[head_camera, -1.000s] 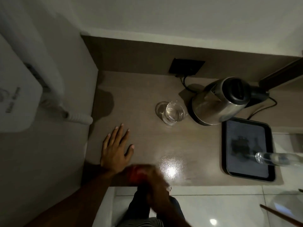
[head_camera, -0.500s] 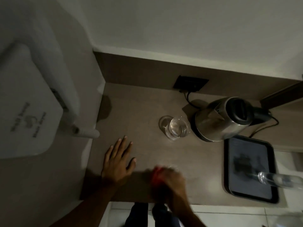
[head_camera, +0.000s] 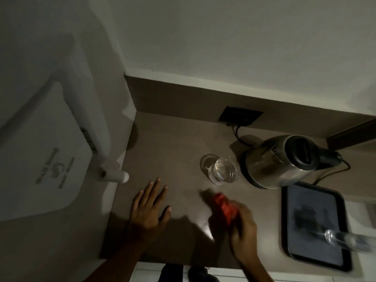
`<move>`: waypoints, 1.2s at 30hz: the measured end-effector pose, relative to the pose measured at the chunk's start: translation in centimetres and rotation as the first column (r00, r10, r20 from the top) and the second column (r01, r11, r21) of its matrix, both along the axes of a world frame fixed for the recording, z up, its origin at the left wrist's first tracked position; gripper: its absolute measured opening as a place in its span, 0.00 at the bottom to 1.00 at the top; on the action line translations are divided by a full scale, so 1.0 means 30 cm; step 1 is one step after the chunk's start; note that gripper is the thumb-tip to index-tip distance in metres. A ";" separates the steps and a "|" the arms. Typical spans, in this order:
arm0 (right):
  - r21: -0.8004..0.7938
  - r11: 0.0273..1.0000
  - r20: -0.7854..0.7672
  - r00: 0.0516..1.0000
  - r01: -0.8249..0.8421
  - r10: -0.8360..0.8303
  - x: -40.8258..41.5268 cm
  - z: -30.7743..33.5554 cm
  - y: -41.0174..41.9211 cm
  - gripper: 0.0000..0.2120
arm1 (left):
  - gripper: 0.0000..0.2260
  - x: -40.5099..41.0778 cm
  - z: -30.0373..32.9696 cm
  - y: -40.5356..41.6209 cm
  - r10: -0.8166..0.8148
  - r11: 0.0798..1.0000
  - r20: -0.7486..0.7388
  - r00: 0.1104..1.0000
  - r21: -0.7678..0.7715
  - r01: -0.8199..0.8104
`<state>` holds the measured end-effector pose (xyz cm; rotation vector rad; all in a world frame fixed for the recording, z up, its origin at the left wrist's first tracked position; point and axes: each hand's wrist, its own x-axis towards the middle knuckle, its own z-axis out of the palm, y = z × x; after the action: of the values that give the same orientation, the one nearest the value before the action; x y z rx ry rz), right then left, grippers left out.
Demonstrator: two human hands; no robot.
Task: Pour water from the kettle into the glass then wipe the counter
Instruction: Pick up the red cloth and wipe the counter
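Observation:
A steel kettle (head_camera: 278,161) with a black lid stands at the back right of the brown counter (head_camera: 173,143). Just left of it stands a clear glass (head_camera: 223,171) with water in it. My left hand (head_camera: 148,208) lies flat on the counter with its fingers spread, holding nothing. My right hand (head_camera: 242,226) is blurred and presses a red cloth (head_camera: 224,206) onto the counter, a little in front of the glass.
A black tray (head_camera: 313,210) lies at the right with a clear bottle (head_camera: 345,240) on its near part. The kettle's cord runs to a black wall socket (head_camera: 241,116). A white appliance (head_camera: 40,159) hangs on the left wall.
My right hand has moved the red cloth across the counter, away from the front edge and to the right, toward the glass. My left hand has stayed flat in place.

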<state>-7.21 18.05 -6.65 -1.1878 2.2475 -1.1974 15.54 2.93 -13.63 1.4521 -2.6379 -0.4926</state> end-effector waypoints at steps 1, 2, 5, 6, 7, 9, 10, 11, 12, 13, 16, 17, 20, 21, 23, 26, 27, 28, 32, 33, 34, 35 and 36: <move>0.040 0.996 -0.026 0.996 0.082 -0.081 -0.004 -0.003 -0.053 0.16 | 0.27 0.001 -0.002 -0.002 -0.015 1.000 0.003 1.000 0.020 0.015; 0.123 0.983 -0.085 0.989 0.135 -0.125 -0.015 -0.024 -0.099 0.18 | 0.27 0.004 -0.016 0.002 -0.015 1.000 0.026 1.000 0.005 0.014; 0.329 0.944 -0.171 0.982 -0.020 0.080 0.068 -0.098 -0.148 0.18 | 0.27 0.007 -0.025 0.002 -0.040 0.999 0.052 0.998 0.016 0.039; 0.326 0.933 -0.124 0.971 -0.153 0.203 0.115 -0.120 -0.132 0.16 | 0.28 0.008 -0.035 0.000 -0.042 0.999 0.046 0.998 0.025 0.041; 0.319 0.904 -0.028 0.950 -0.286 0.311 0.154 -0.128 -0.114 0.15 | 0.28 0.009 -0.041 -0.001 -0.040 0.999 0.044 0.998 0.020 0.039; 0.282 0.803 0.057 0.845 -0.525 0.532 0.200 -0.160 -0.056 0.14 | 0.28 0.012 -0.048 0.000 -0.040 0.999 0.051 0.998 0.021 0.039; 0.249 0.740 -0.027 0.760 -0.624 0.650 0.210 -0.181 -0.008 0.12 | 0.28 0.013 -0.054 0.001 -0.041 0.999 0.054 0.998 0.011 0.040; 0.256 0.677 -0.170 0.657 -0.690 0.734 0.211 -0.172 0.035 0.14 | 0.28 0.012 -0.055 0.001 -0.043 0.999 0.042 0.998 0.009 0.043; 0.223 0.649 -0.290 0.587 -0.727 0.756 0.206 -0.179 0.072 0.17 | 0.28 0.013 -0.058 -0.001 -0.042 0.999 0.031 0.999 0.003 0.042; 0.230 0.623 -0.287 0.560 -0.747 0.777 0.183 -0.169 0.088 0.17 | 0.28 0.015 -0.060 -0.001 -0.039 0.999 0.024 0.999 0.002 0.039; 0.131 0.788 -0.185 0.767 -0.601 0.615 0.130 -0.126 0.009 0.11 | 0.27 0.013 -0.062 0.003 -0.036 0.999 0.026 0.999 -0.014 0.037; 0.103 0.848 -0.117 0.840 -0.520 0.530 0.106 -0.126 -0.039 0.10 | 0.27 0.012 -0.061 0.008 -0.035 0.999 0.021 0.999 -0.016 0.035; 0.236 0.914 -0.092 0.929 -0.329 0.358 0.073 -0.100 -0.205 0.24 | 0.28 0.008 -0.045 0.009 -0.028 0.999 0.007 1.000 -0.029 0.028; 0.289 0.900 -0.109 0.923 -0.326 0.370 0.070 -0.094 -0.239 0.27 | 0.28 0.005 -0.044 0.007 -0.023 0.999 -0.001 1.000 -0.034 0.023; 0.360 0.852 -0.167 0.872 -0.380 0.459 0.088 -0.084 -0.226 0.27 | 0.28 0.002 -0.048 0.006 -0.022 0.999 -0.007 1.000 -0.026 0.022; 0.443 0.768 -0.189 0.789 -0.463 0.585 0.125 -0.104 -0.099 0.28 | 0.28 0.005 -0.055 0.004 -0.033 0.999 0.009 0.999 -0.029 0.034; 0.430 0.757 -0.143 0.790 -0.493 0.596 0.130 -0.104 -0.050 0.24 | 0.28 0.005 -0.056 0.003 -0.036 0.999 0.017 0.999 -0.028 0.036; 0.423 0.722 -0.079 0.771 -0.547 0.631 0.124 -0.099 -0.001 0.20 | 0.29 0.005 -0.054 -0.001 -0.040 0.999 0.028 0.999 -0.022 0.040; 0.234 0.458 -0.062 0.457 -0.858 0.887 0.051 -0.060 0.205 0.10 | 0.29 0.004 -0.039 -0.003 -0.050 0.999 0.076 0.996 0.001 0.050; 0.205 0.471 -0.063 0.469 -0.858 0.881 0.001 -0.047 0.237 0.09 | 0.29 0.002 -0.035 -0.002 -0.051 0.999 0.079 0.996 0.006 0.050; 0.185 0.546 -0.062 0.545 -0.817 0.836 -0.054 -0.033 0.255 0.09 | 0.29 0.001 -0.032 0.000 -0.049 0.999 0.082 0.995 0.008 0.048; 0.155 0.663 -0.068 0.661 -0.733 0.747 -0.108 -0.017 0.256 0.09 | 0.29 0.001 -0.029 0.001 -0.047 0.999 0.087 0.995 0.008 0.047; 0.114 0.788 -0.047 0.789 -0.605 0.612 -0.155 -0.008 0.251 0.08 | 0.29 -0.001 -0.027 0.001 -0.050 0.999 0.091 0.995 0.009 0.050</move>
<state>-11.86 25.59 -6.90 -1.7638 1.7093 -0.7792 15.52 2.95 -14.44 1.4468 -2.7514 -0.4500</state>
